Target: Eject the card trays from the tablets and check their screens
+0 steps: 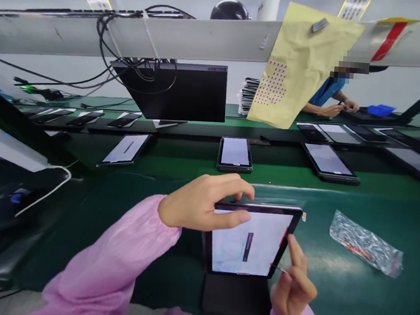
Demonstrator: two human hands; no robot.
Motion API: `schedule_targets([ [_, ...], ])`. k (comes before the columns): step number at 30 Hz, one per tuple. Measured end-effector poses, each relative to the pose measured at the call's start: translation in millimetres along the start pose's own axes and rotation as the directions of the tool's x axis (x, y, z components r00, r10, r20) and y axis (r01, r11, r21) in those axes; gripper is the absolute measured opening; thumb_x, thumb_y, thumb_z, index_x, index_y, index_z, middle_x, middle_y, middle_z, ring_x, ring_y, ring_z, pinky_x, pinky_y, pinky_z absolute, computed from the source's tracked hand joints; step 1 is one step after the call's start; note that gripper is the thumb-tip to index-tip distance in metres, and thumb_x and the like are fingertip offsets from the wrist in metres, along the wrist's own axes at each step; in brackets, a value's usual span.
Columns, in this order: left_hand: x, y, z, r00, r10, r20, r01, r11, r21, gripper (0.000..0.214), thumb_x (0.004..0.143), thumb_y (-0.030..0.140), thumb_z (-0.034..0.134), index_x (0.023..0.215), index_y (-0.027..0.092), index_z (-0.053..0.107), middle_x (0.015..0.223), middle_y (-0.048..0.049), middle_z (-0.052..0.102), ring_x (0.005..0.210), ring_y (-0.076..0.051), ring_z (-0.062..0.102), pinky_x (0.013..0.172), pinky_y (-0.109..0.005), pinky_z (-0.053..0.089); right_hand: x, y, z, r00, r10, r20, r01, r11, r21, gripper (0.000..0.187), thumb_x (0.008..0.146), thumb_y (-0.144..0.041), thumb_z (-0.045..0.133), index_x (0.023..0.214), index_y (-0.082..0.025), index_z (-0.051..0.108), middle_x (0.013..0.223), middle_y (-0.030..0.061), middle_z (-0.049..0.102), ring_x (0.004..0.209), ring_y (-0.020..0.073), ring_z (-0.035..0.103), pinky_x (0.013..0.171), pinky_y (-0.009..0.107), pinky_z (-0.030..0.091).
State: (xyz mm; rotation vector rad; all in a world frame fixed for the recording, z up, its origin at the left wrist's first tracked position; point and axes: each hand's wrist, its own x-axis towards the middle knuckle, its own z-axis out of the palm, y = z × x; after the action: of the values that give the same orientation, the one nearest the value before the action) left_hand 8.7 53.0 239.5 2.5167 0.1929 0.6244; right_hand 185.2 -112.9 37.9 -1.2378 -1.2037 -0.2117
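Note:
A dark-framed tablet (250,241) with a pale screen stands tilted on the green bench, right in front of me. My left hand (202,203) grips its top left edge, thumb lying across the screen and fingers curled over the top. My right hand (292,283) is at the tablet's right edge, fingers curled and pinching a thin strip or film that runs to the frame; the index finger points up along the side. Both arms wear pink sleeves. A dark pad (237,295) lies under the tablet.
Several tablets (235,153) lie on the green conveyor (180,167) beyond. A crinkled plastic bag (365,242) lies right of me. A monitor (179,92) and a yellow envelope (300,67) hang from the shelf. Another person's hands (339,108) work across the line. Cables and a white box (10,149) sit left.

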Motion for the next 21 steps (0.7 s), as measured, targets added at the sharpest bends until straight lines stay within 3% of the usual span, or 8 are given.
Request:
schedule_targets([
  [2,16,10,-6.5,0.993,-0.022,0.117,0.013,0.997,0.075,0.02,0.093,0.03,0.048,0.097,0.016,0.061,0.081,-0.0009,0.061,0.064,-0.009,0.052,0.06,-0.02,0.042,3,-8,2,0.983,-0.18,0.038,0.184,0.962,-0.202,0.02,0.089,-0.016,0.047,0.07,-0.021,0.042,0.144,0.0034,0.049,0.137,0.0288,0.039,0.108,0.057,0.031],
  [4,23,16,-6.1,0.985,-0.055,0.165,0.032,0.99,0.14,0.023,0.094,0.028,0.045,0.098,0.015,0.063,0.078,0.0002,0.062,0.06,-0.009,0.05,0.057,-0.021,0.039,4,-24,9,0.957,-0.276,0.086,0.289,0.901,-0.323,0.022,0.089,-0.012,0.045,0.069,-0.021,0.041,0.141,0.0028,0.052,0.141,0.024,0.033,0.116,0.054,0.019],
  [7,26,20,-2.0,0.975,-0.104,0.198,0.062,0.977,0.204,0.024,0.094,0.032,0.049,0.099,0.016,0.067,0.082,0.0003,0.067,0.062,-0.009,0.055,0.058,-0.021,0.04,0,-49,19,0.931,-0.323,0.169,0.36,0.884,-0.299,0.035,0.095,-0.015,0.034,0.061,-0.021,0.036,0.109,0.0018,0.073,0.138,0.0136,0.037,0.12,0.046,0.01],
  [9,25,23,0.0,0.974,-0.095,0.203,0.054,0.979,0.198,0.024,0.094,0.033,0.052,0.097,0.017,0.07,0.084,0.0,0.07,0.066,-0.01,0.059,0.06,-0.021,0.042,-1,-59,21,0.932,-0.345,0.114,0.363,0.897,-0.251,0.041,0.099,-0.018,0.028,0.058,-0.021,0.033,0.09,0.0,0.076,0.133,0.0101,0.043,0.12,0.042,0.012],
  [12,23,27,3.0,0.991,-0.047,0.126,0.023,0.982,0.187,0.023,0.093,0.027,0.054,0.09,0.017,0.074,0.072,0.0001,0.068,0.063,-0.009,0.06,0.057,-0.02,0.042,9,-56,14,0.914,-0.404,-0.037,0.384,0.892,-0.236,0.04,0.098,-0.019,0.034,0.058,-0.021,0.036,0.096,-0.0002,0.076,0.127,0.0119,0.05,0.12,0.042,0.016],
  [16,18,30,11.1,0.999,-0.001,-0.043,0.008,0.989,0.149,0.021,0.091,0.019,0.056,0.083,0.016,0.076,0.065,-0.0006,0.065,0.057,-0.008,0.058,0.054,-0.018,0.044,35,-38,3,0.856,-0.498,-0.138,0.444,0.846,-0.295,0.033,0.092,-0.017,0.045,0.059,-0.021,0.043,0.107,-0.0023,0.073,0.121,0.0114,0.055,0.119,0.04,0.016],
  [18,15,30,15.1,0.988,0.026,-0.151,-0.014,0.997,0.082,0.017,0.088,0.016,0.059,0.083,0.014,0.075,0.07,-0.0021,0.068,0.059,-0.008,0.06,0.057,-0.018,0.048,43,-31,-1,0.836,-0.541,-0.089,0.486,0.806,-0.339,0.034,0.093,-0.019,0.045,0.059,-0.022,0.044,0.101,-0.0033,0.075,0.122,0.0111,0.054,0.119,0.039,0.014],
  [21,12,31,17.4,0.959,0.038,-0.281,-0.041,0.999,-0.007,0.012,0.085,0.012,0.062,0.082,0.013,0.073,0.072,-0.0035,0.071,0.06,-0.009,0.061,0.052,-0.016,0.048,47,-23,-4,0.774,-0.626,0.098,0.613,0.699,-0.369,0.035,0.093,-0.029,0.045,0.059,-0.024,0.042,0.092,-0.0032,0.076,0.125,0.0158,0.05,0.119,0.045,0.007],
])
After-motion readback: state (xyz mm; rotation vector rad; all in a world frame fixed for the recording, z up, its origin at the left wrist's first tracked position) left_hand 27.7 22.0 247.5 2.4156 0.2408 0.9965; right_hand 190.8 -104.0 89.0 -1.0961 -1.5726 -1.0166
